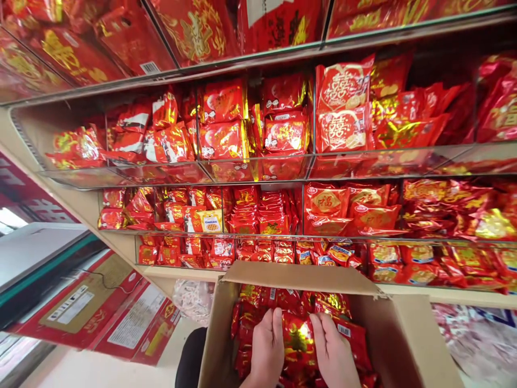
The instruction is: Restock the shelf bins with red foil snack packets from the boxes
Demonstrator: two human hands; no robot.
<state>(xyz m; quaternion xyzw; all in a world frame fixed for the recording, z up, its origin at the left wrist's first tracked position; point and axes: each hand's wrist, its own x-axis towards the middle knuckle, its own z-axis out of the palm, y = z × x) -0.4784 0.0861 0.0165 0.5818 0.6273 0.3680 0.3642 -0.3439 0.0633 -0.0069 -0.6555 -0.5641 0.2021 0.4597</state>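
Observation:
Both of my hands reach down into an open cardboard box (pixel 398 345) full of shiny red and gold snack packets. My left hand (pixel 267 345) lies on the packets at the left, fingers together and curled over them. My right hand (pixel 333 350) lies at the right, fingers bent down over the pile. Between the two hands stands one red packet with a gold figure (pixel 298 340), touched on both sides by my fingers. The fingertips of both hands are partly sunk among the packets.
Behind the box rises a shelf unit (pixel 283 175) with clear-fronted compartments packed with red and gold packets. A yellow cookie packet (pixel 210 220) sits on the middle shelf. Flat red cartons (pixel 121 318) lie on the floor at the left. Plastic-wrapped goods (pixel 476 339) lie at the right.

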